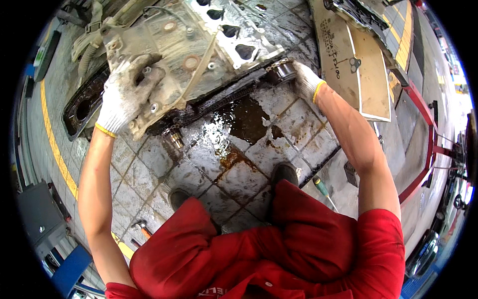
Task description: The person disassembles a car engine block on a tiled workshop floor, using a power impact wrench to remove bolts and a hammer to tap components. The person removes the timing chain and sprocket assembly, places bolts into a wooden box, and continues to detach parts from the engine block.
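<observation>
A grimy engine casting (pixel 142 42), with a pale flange (pixel 224 15) pierced by several dark ports, lies at the top of the head view. Its lower edge is black and oily. My gloved left hand (pixel 128 89) has its fingers curled on the casting's left portion. My gloved right hand (pixel 304 81) grips the right end beside a round metal fitting (pixel 281 71); some of its fingers are hidden. A small metal cylindrical piece (pixel 175 137) sits below the casting's black edge, over a dark oily puddle (pixel 244 122) on the tiles.
Cardboard (pixel 336 60) with a black part (pixel 363 20) is at the right, near a red metal frame (pixel 418 184). A green-handled screwdriver (pixel 321 188) lies beside my right leg, a hammer (pixel 142 226) by my left. A grey cabinet (pixel 37 209) stands at the left, near a yellow floor line (pixel 55 144).
</observation>
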The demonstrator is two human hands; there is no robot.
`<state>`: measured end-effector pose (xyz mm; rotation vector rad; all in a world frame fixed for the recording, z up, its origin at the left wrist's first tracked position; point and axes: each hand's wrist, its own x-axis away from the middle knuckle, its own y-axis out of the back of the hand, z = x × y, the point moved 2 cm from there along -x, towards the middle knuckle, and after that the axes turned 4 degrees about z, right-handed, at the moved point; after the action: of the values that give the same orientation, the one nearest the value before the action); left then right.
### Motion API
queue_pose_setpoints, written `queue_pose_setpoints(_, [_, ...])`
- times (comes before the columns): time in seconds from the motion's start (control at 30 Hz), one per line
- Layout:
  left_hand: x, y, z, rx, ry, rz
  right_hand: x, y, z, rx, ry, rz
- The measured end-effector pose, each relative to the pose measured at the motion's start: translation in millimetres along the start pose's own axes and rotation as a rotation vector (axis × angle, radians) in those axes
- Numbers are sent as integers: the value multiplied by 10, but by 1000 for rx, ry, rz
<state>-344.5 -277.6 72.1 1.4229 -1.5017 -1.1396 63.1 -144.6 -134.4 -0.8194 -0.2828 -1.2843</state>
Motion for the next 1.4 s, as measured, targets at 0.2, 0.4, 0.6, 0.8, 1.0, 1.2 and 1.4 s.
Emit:
queue_pose_setpoints(0.2, [-37, -60, -24, 42, 21, 12, -195, 225, -165, -50, -88, 11])
queue_pose_setpoints(0.4, [-61, -28, -144, -52, 23, 30, -232, 245, -226, -106, -95, 98])
queue_pose_setpoints(0.6, [-53, -60, -24, -172, -1, 2, -164, 177, -146, -188, -145, -50])
queue_pose_setpoints(0.8, [-57, -138, -20, -60, 211, 94, 23, -43, -33, 6, -89, -51])
queue_pose_setpoints(1.0, [-51, -197, 184, -148, -48, -31, -610, 596, -197, -276, -115, 124])
queue_pose_setpoints(1.2, [114, 104, -169, 27, 152, 31, -553, 112, -234, -77, -140, 57])
queue_pose_setpoints(1.4, [72, 19, 175, -161, -47, 15, -159, -180, -152, -65, -170, -106])
